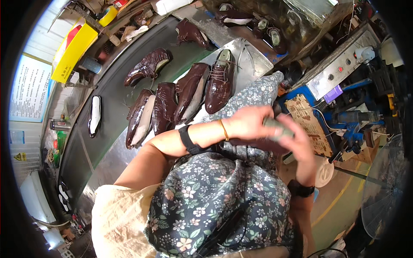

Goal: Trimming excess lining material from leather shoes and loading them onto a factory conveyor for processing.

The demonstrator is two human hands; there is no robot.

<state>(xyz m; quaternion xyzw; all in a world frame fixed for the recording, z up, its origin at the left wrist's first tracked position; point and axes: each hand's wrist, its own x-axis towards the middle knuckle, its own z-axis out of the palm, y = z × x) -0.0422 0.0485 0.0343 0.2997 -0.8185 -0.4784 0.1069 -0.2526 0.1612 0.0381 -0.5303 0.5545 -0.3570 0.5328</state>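
Both hands are in close here, over the floral apron (pixel 215 189), just off the near edge of the metal surface (pixel 260 64). The brown shoe (pixel 266 145) sits between them, a grey-green piece (pixel 277 128) showing at its top. The right hand (pixel 297 144) clasps the shoe from its far right end; the left hand (pixel 249 122) comes across from above, fingers at the grey-green piece, too blurred to tell whether they grip or merely touch!

Up toward the surface's top corner stands a laced shoe (pixel 220 84), toe pointing back at the person. Beside it, three glossy shoes (pixel 164 107) lie in a row, two with pale soles in sight. Over on the dark belt (pixel 114 101), past the surface's far edge, a lone shoe (pixel 95 116) shows its white sole, and another pair of shoes (pixel 148 68) lies farther up.
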